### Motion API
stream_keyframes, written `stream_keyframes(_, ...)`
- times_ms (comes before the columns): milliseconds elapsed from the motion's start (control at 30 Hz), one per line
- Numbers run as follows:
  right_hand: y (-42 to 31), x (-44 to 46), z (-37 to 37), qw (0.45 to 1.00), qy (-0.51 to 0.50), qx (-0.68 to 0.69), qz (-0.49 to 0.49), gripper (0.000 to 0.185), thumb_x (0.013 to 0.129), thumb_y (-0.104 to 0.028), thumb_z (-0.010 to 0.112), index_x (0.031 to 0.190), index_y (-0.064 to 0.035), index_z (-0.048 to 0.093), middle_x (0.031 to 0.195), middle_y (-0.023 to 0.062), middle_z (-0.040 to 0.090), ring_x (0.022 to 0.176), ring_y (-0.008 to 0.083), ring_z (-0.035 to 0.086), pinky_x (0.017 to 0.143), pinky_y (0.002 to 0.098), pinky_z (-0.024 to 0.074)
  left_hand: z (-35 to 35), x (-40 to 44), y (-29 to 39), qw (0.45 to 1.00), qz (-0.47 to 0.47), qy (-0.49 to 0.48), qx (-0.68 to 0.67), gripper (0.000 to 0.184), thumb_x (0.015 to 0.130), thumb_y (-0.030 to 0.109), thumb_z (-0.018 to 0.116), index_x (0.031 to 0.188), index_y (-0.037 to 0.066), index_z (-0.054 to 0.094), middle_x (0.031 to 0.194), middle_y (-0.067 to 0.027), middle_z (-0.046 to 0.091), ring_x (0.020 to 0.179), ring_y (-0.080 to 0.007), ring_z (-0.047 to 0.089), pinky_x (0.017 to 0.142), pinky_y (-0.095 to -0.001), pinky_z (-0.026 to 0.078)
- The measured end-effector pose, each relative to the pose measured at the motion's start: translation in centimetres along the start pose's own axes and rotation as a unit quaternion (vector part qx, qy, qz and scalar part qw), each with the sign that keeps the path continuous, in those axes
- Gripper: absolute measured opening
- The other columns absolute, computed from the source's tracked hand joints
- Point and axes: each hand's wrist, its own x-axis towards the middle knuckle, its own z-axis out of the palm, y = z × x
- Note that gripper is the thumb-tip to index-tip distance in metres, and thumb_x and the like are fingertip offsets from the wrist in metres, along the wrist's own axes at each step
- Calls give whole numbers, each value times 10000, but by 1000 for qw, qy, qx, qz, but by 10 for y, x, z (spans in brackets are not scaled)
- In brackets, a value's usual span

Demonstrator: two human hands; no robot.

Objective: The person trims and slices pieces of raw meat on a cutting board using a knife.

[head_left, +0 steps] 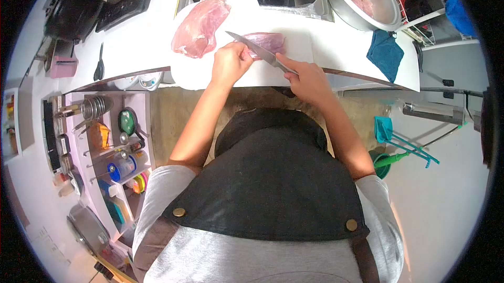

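My right hand (308, 79) is closed around the handle of a kitchen knife (262, 52), its blade slanting up and left across a smaller piece of raw meat (270, 40). Fingers curled, my left hand (231, 62) presses at the near left end of that piece, close to the blade. Its fingertips and exactly what they pinch are partly hidden. Both hands are over a white cutting board (197, 75) at the counter's front edge. A larger slab of raw meat (202, 25) lies on the board, up and left of my left hand.
Behind the board is a sink (320, 7). A big metal bowl (386, 18) with meat pieces stands at the back right, beside a dish rack (420, 28). A blue cloth (385, 54) hangs over the counter edge. Scissors (99, 65) and a black pot (73, 15) are at the left.
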Motion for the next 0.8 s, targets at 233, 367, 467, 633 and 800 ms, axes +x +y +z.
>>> stream_keyframes(233, -6, 15, 13, 1000, 8, 14, -10, 492, 851, -145, 563, 1316, -298, 516, 966, 167, 660, 884, 372, 620, 789, 447, 472, 5, -11, -4, 998, -13, 47, -30, 90, 697, 91, 637, 700, 2, 631, 602, -126, 600, 525, -239, 607, 529, -340, 495)
stream_keyframes(367, -12, 14, 18, 1000, 18, -17, -10, 492, 857, -151, 558, 1323, -302, 506, 944, 163, 660, 868, 368, 622, 769, 455, 475, 5, -13, -5, 997, -30, 63, -10, 104, 692, 92, 633, 724, -5, 652, 607, -131, 611, 518, -231, 607, 524, -330, 494)
stream_keyframes(467, -11, 2, 9, 999, -16, -31, 7, 500, 847, -143, 568, 1319, -299, 510, 921, 168, 656, 831, 370, 623, 747, 458, 475, 3, -13, -6, 998, -36, 56, 0, 111, 690, 91, 632, 739, -3, 664, 609, -134, 615, 514, -223, 608, 523, -322, 493)
stream_keyframes(633, 20, -37, -5, 999, -14, -38, -15, 473, 845, -148, 554, 1298, -280, 530, 855, 166, 655, 817, 358, 636, 713, 472, 493, -1, -15, -8, 998, -46, 26, -15, 104, 701, 85, 631, 751, 5, 673, 623, -139, 622, 518, -214, 618, 524, -313, 499)
stream_keyframes(800, 36, -42, -20, 999, -6, -1, -33, 542, 804, -60, 591, 1291, -292, 546, 838, 186, 636, 751, 363, 613, 687, 408, 476, 1, -21, -5, 996, -47, 60, -48, 55, 693, 74, 626, 708, 22, 639, 642, -155, 607, 570, -311, 613, 544, -379, 497)
